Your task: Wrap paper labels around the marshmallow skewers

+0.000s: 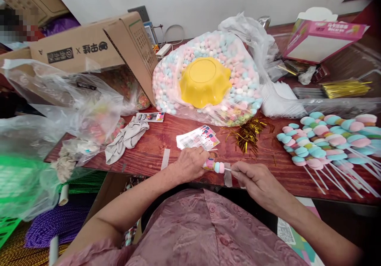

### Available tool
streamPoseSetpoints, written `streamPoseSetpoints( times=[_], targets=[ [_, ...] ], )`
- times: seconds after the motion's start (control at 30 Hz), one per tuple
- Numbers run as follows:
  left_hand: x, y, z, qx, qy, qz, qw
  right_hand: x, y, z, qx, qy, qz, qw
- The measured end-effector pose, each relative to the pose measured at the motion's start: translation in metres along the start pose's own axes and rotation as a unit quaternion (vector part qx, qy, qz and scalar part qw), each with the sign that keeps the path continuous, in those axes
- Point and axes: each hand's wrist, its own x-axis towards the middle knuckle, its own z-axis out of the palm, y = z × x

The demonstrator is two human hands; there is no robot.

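while it was held level at the front edge of the worktop [162, 137], near the middle, the skewer [219, 167] showed soft puffs in pale blue and pink, a pink printed piece toward its left end and a thin white stick [227, 169] at its right. the left hand [192, 163], back upward, had its fingers closed around the printed end, hiding part of it. the right hand [257, 180] pinched the stick between thumb and fingertips, its wrist angled toward the body. behind the left hand lay printed cards [190, 141].
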Motion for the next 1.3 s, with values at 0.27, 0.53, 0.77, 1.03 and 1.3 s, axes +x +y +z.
streamPoseSetpoints(
  times=[0.27, 0.53, 0.77, 1.03, 1.3],
  targets=[
    [0.004, 0.016, 0.002, -0.125, -0.023, -0.004, 0.992, 0.016, -0.015, 0.037, -0.265, 0.117, -0.153, 0.945],
    [0.004, 0.002, -0.021, -0.298, -0.056, -0.032, 0.952, 0.043, -0.005, -0.004, -0.257, 0.079, -0.253, 0.930],
    [-0.006, 0.005, -0.018, -0.214, -0.063, -0.076, 0.972, 0.039, 0.002, -0.019, -0.312, 0.063, -0.189, 0.929],
    [-0.012, 0.005, -0.014, -0.139, -0.110, -0.055, 0.983, 0.039, 0.003, -0.035, -0.321, -0.136, -0.050, 0.936],
    [-0.005, 0.011, -0.018, -0.367, -0.097, -0.033, 0.924, 0.036, -0.008, -0.035, -0.298, -0.123, -0.120, 0.939]
  ],
)
